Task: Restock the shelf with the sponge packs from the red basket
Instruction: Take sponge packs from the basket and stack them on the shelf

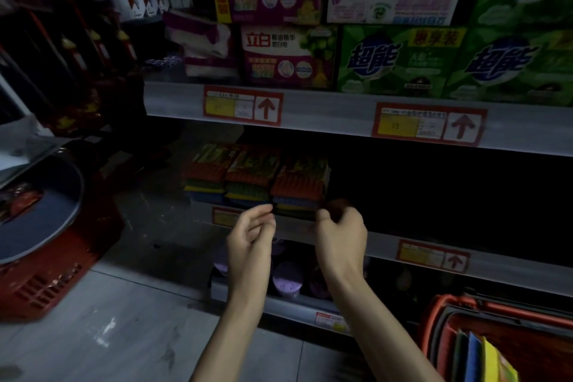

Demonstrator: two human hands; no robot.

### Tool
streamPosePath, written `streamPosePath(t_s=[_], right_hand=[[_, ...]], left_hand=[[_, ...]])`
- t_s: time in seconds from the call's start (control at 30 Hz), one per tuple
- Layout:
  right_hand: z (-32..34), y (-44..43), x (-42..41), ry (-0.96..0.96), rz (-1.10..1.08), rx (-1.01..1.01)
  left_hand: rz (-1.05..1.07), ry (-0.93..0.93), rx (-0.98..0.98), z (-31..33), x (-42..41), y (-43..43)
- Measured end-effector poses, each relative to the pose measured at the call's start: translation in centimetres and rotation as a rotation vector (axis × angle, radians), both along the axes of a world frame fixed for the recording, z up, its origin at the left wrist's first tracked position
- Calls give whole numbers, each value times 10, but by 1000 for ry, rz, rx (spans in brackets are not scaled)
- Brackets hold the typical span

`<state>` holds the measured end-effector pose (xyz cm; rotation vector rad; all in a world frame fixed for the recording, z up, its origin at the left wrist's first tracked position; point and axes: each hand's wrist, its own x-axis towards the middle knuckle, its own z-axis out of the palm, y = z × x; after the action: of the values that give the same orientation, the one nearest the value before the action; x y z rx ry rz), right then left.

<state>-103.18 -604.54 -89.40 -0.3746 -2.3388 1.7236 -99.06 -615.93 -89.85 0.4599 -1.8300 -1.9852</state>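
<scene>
Three sponge packs (257, 177) sit shelved at 12 o'clock, my left hand (251, 236) and right hand (341, 236) pinching the rightmost pack (297, 189) by its lower corners; more lie in the red basket (429, 329) at 5 o'clock.

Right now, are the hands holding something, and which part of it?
The rightmost sponge pack on the shelf: the left hand pinches its lower left corner, the right hand its lower right corner.
</scene>
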Motion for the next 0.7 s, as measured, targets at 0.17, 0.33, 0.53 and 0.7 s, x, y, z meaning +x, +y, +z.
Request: streamPosePath(t_s=[0.17, 0.33, 0.53, 0.7], right_hand=[[2, 4, -5, -4, 7, 12], [-2, 4, -6, -12, 43, -1], [-7, 10, 0, 34, 46, -51], [-9, 16, 7, 85, 34, -64]], left_hand=[[0, 3, -7, 0, 1, 0], [-6, -1, -5, 0, 1, 1], [-11, -2, -22, 1, 1, 3], [-39, 1, -65, 8, 6, 9]])
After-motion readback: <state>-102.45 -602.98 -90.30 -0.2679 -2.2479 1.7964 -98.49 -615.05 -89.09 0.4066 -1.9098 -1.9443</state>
